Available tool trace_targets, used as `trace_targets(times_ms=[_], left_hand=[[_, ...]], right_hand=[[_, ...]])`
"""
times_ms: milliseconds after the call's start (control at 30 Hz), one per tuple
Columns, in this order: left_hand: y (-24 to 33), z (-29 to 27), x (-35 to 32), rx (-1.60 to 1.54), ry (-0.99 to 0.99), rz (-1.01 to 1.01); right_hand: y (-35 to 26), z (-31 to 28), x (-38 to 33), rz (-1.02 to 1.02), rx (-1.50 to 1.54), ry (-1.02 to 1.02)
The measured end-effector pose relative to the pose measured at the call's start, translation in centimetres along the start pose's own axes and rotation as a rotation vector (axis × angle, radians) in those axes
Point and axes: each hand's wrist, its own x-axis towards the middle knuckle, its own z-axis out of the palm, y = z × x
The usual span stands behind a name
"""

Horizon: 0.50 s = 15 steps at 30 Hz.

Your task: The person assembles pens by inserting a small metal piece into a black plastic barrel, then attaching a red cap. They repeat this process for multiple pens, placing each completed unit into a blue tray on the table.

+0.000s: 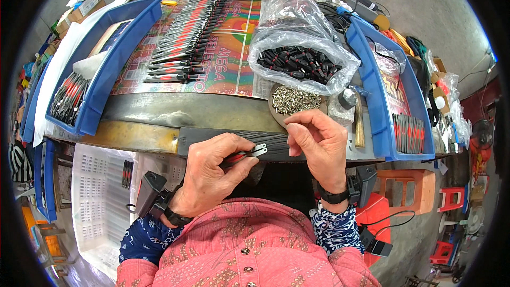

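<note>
- A small tool [248, 154] with a red-and-black handle and two flat metal blades sits just below the middle of the frame, its blades pointing right over a dark strip at the near edge of the surface [175, 107].
- The left hand [212, 172] has its grip closed round the tool's handle, thumb on top, fingers curled beneath.
- The right hand [317, 146] hangs just right of the blades, thumb and forefinger pinched narrowly together; whether something tiny sits between them cannot be told.
- Just above the right hand, a round dish of small silver screws [295, 101] rests on the surface.
- Behind the dish, a clear plastic bag [297, 56] lies open, full of black-and-red handle pieces.
- Right of the dish stands a small bottle with a grey cap [345, 101].
- In the upper middle, rows of finished red-and-black tools [186, 37] lie on a colourful printed sheet [234, 48].
- At the left, a long blue tray [114, 56] holds more such tools at its near end.
- At the right, another blue tray [380, 101] holds a row of red-handled pieces [409, 133].
- Below the surface at lower left is a white perforated crate [98, 196].
- Both wrists carry black strapped devices, above blue patterned sleeves and a pink garment.
</note>
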Motion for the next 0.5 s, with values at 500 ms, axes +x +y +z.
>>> trace_targets(times_ms=[500], left_hand=[[-0.64,-0.12,-0.09,-0.009,0.03,0.006]], right_hand=[[0.09,-0.41,0.32,-0.014,-0.045,0.042]])
